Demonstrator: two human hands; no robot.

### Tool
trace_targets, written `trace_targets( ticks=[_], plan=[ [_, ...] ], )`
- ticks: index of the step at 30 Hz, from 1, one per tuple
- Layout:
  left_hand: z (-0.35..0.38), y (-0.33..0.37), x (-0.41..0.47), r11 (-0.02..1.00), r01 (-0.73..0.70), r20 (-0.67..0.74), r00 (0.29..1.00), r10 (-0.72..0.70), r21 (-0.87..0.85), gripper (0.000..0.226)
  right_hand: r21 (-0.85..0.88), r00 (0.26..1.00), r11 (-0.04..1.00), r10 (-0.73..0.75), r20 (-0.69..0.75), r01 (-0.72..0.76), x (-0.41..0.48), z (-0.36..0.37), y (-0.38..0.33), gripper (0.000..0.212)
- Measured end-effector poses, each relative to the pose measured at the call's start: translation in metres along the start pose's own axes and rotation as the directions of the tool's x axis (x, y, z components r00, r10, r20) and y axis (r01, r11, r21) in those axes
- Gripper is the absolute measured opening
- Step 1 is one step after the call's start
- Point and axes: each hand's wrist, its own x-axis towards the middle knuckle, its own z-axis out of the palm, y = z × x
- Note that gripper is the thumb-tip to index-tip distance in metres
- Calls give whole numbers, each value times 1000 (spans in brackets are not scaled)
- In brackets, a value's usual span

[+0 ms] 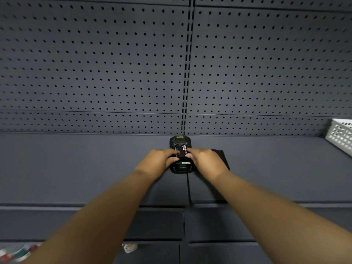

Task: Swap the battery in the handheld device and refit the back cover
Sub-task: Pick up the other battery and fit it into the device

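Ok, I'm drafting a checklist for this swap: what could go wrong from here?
The left hand and right hand pinch the battery skewed over the open handheld device; it may seat crooked. The back cover beside the right hand could get knocked away. The strap hangs off the shelf; a snag could drag the device.

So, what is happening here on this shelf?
A person works on a device lying open on the shelf. The left hand and right hand hold the battery, tilted over its compartment; going in or coming out, I cannot tell. What is probably the cover lies right of the device.
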Motion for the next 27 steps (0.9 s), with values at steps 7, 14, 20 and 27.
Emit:
trace_targets(
  ticks=[7,14,20,27],
  plan=[
    [1,-3,-2,1000,-13,27,1000,13,6,39,125,996,991,58,-74,-48,-5,6,1,41],
    [6,-2,-5,999,-11,-58,998,8,-51,35,175,995,982,84,-60,-72,-5,4,-1,41],
    [7,-1,-7,998,-20,-66,998,16,-59,38,242,986,965,128,-105,-100,-10,7,-6,37],
    [11,-4,-7,997,-29,-98,995,23,-65,35,332,977,933,184,-108,-139,-11,9,-7,37]
  ],
)
